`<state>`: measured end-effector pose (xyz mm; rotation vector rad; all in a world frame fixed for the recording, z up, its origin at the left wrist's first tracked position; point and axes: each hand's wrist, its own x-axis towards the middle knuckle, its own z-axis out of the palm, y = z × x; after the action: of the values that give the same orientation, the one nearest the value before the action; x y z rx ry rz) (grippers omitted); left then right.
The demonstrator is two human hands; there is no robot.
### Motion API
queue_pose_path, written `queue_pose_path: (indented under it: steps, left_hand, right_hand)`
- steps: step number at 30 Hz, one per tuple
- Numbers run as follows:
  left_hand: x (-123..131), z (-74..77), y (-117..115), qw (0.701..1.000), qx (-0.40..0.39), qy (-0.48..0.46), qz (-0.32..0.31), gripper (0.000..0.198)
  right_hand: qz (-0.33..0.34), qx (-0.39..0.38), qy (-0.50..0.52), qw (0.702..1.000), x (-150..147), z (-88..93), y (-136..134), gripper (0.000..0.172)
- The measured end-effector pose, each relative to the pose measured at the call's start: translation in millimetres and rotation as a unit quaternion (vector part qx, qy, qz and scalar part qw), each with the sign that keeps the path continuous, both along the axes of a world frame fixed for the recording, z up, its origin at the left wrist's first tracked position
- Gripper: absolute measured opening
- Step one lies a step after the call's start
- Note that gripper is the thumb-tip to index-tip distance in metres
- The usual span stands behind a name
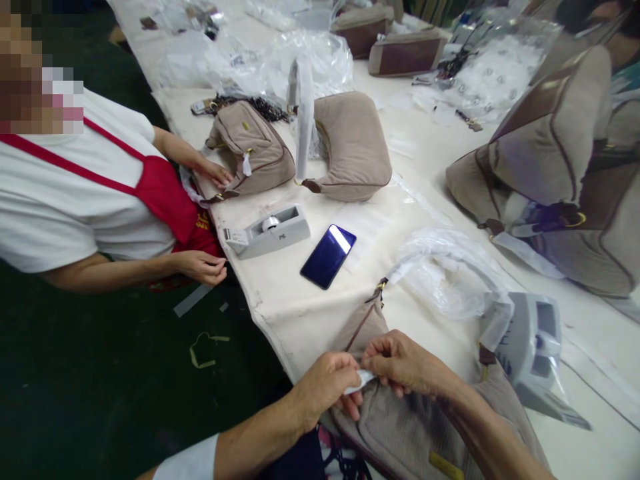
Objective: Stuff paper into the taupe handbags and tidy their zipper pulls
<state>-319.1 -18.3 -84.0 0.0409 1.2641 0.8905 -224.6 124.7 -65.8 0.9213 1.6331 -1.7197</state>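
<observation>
A taupe corduroy handbag [405, 427] with brown piping and a small gold plate lies in front of me at the table's near edge. Both my hands are over its top. My left hand [330, 383] pinches a small white wrapping strip [363, 381] between thumb and fingers. From the other side, my right hand [403, 363] closes its fingertips at the strip's upper end; exactly what they grip is hidden. The bag's strap [495, 313] is wrapped in white material and loops over the table beyond my hands.
A grey tape dispenser [537, 353] stands right of my bag, another tape dispenser [280, 230] farther left. Between them lies a phone [329, 257]. A co-worker [100, 187] at the left touches a taupe bag [255, 150]. More bags [550, 167] and clear plastic wrapping [310, 60] cover parts of the table.
</observation>
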Motion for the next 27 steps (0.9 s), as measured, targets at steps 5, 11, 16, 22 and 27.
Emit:
queue_pose_path:
  steps: [5, 11, 16, 22, 27]
  left_hand:
    - [8, 0.6, 1, 0.996, 0.013, 0.083, -0.014, 0.018]
    - [8, -5.6, 1, 0.998, -0.031, 0.030, 0.035, 0.012]
    - [5, -12.9, 2, 0.997, -0.054, -0.015, 0.048, 0.012]
    - [5, -12.4, 5, 0.994, -0.055, -0.060, 0.075, 0.013]
    - [6, -13.7, 7, 0.991, -0.078, -0.068, 0.089, 0.011]
  right_hand:
    - [-0.020, 0.015, 0.017, 1.000, 1, -3.3, -4, 0.010]
    - [-0.084, 0.125, 0.077, 0.986, 10, -14.8, -25, 0.015]
    - [-0.051, 0.187, 0.151, 0.969, 18, -7.4, -32, 0.023]
    - [0.030, 0.277, 0.250, 0.927, 36, 0.4, -45, 0.028]
    - [0.166, 0.494, 0.310, 0.795, 58, -21.8, -69, 0.038]
